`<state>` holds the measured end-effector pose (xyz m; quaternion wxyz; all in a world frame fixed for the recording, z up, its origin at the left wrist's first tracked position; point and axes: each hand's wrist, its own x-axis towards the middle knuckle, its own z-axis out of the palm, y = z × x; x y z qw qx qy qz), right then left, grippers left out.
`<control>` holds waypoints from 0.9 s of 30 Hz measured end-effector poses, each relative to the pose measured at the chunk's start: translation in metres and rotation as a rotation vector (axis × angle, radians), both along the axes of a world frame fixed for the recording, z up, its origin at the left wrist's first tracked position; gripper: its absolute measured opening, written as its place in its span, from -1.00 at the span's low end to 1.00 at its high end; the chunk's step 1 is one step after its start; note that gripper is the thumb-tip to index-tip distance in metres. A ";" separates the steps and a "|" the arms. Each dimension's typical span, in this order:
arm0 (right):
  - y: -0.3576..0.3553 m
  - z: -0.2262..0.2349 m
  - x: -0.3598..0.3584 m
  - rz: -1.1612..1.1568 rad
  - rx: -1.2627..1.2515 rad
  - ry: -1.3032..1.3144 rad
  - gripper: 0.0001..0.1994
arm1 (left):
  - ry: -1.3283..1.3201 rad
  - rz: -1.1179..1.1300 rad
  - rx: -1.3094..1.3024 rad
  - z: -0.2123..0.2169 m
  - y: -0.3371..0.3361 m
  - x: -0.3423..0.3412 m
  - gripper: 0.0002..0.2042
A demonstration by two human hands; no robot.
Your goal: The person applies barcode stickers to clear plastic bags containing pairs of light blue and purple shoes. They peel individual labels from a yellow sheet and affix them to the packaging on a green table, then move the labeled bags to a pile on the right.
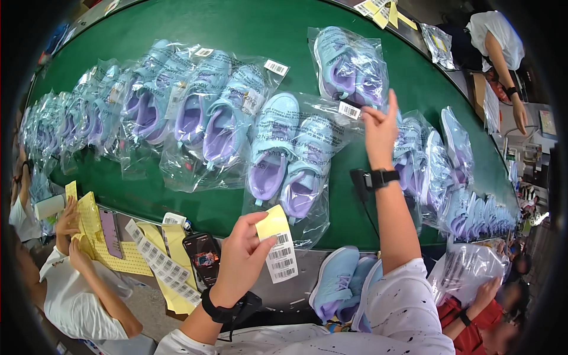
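Note:
My left hand (241, 251) is closed on a strip of barcode labels (280, 254), its yellow backing folded over at the top. A bagged pair of light blue shoes with purple linings (287, 157) lies just beyond it on the green table. My right hand (380, 130) reaches forward and pinches a single white barcode label (349, 110) between thumb and fingers, one finger pointing up. That label is at the edge of the clear bag; whether it is stuck down I cannot tell. Another bagged pair (352, 68) lies just past the right fingertips.
Bagged shoes (148, 94) line the green table (248, 26) to the left, with more (435, 160) at right. A phone (203, 257) and label sheets (163, 260) lie near the front edge. Unbagged shoes (340, 281) sit below my right arm. Other people (83, 290) work around the table.

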<state>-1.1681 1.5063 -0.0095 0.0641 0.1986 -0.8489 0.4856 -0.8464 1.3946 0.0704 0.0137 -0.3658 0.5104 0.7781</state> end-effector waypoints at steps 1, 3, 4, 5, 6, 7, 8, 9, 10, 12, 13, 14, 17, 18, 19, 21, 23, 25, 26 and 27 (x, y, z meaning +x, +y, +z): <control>0.009 0.008 0.007 0.024 0.029 0.055 -0.78 | -0.004 -0.007 -0.005 0.001 -0.001 0.002 -0.59; 0.017 0.035 0.044 0.144 0.170 0.122 -0.76 | -0.030 -0.018 -0.030 0.001 -0.006 0.013 -0.58; 0.015 0.056 0.081 0.277 0.258 -0.060 -0.77 | -0.051 -0.023 -0.040 0.001 -0.006 0.021 -0.58; 0.025 0.050 0.115 0.515 0.280 -0.080 -0.72 | -0.071 -0.017 -0.023 -0.001 -0.004 0.030 -0.58; 0.021 0.058 0.151 0.655 0.417 -0.094 -0.63 | -0.083 -0.015 -0.006 -0.005 -0.003 0.038 -0.58; 0.014 0.066 0.176 0.787 0.556 -0.096 -0.54 | -0.082 -0.017 0.008 -0.009 -0.002 0.042 -0.57; 0.010 0.058 0.189 0.790 0.651 -0.039 -0.42 | -0.081 -0.023 0.025 -0.010 0.001 0.044 -0.57; 0.008 0.043 0.195 0.786 0.739 0.023 -0.29 | -0.078 -0.031 0.033 -0.008 0.003 0.045 -0.57; 0.004 0.014 0.196 0.727 0.891 0.153 -0.22 | -0.074 -0.037 0.028 -0.006 0.003 0.045 -0.57; -0.011 -0.004 0.195 0.690 0.694 0.073 -0.31 | -0.091 -0.081 -0.010 -0.007 0.003 0.054 -0.56; -0.016 -0.007 0.194 0.668 0.623 0.040 -0.37 | -0.093 -0.108 -0.022 -0.006 0.001 0.057 -0.56; -0.022 0.008 0.190 0.675 0.507 -0.074 -0.43 | -0.085 -0.082 -0.003 -0.004 0.000 0.063 -0.56; -0.029 0.064 0.166 0.607 0.138 -0.342 -0.52 | -0.071 -0.043 0.021 0.002 -0.008 0.077 -0.57; -0.042 0.098 0.164 0.550 0.064 -0.477 -0.52 | -0.075 -0.025 0.024 0.005 -0.017 0.082 -0.57; -0.047 0.115 0.163 0.496 0.022 -0.539 -0.52 | -0.071 -0.014 0.030 0.007 -0.021 0.084 -0.57; -0.080 0.137 0.164 0.578 -0.006 -0.336 -0.49 | -0.061 0.074 0.017 0.007 -0.026 0.094 -0.57; -0.119 0.131 0.156 0.696 0.002 -0.066 -0.49 | -0.068 0.101 0.027 0.008 -0.027 0.094 -0.57; -0.155 0.116 0.151 0.795 0.023 -0.005 -0.51 | -0.051 0.091 0.026 0.009 -0.032 0.090 -0.57; -0.160 0.111 0.146 0.834 0.002 -0.108 -0.51 | -0.054 0.098 0.020 0.010 -0.034 0.090 -0.58; -0.164 0.108 0.142 0.871 -0.020 -0.213 -0.51 | -0.057 0.105 0.015 0.011 -0.037 0.090 -0.58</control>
